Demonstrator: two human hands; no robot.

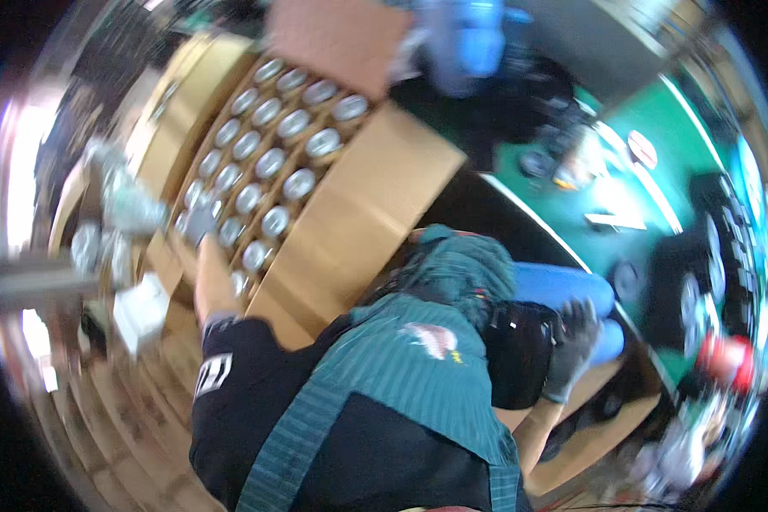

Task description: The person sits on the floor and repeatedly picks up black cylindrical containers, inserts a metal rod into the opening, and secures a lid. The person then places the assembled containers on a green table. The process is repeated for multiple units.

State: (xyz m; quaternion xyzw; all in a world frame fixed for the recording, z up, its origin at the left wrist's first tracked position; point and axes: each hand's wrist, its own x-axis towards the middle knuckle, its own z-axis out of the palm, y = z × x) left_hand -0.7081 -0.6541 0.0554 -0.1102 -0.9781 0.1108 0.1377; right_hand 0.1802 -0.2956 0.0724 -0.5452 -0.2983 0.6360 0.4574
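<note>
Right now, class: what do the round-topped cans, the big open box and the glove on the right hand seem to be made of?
Cans: metal, probably; tops shine silver.
Open box: corrugated cardboard, likely; matte brown flaps.
Glove on the right hand: knit fabric, maybe coated; dull grey.

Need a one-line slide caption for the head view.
Left hand reaches into an open cardboard box of silver cans; gloved right hand hangs apart.
</note>
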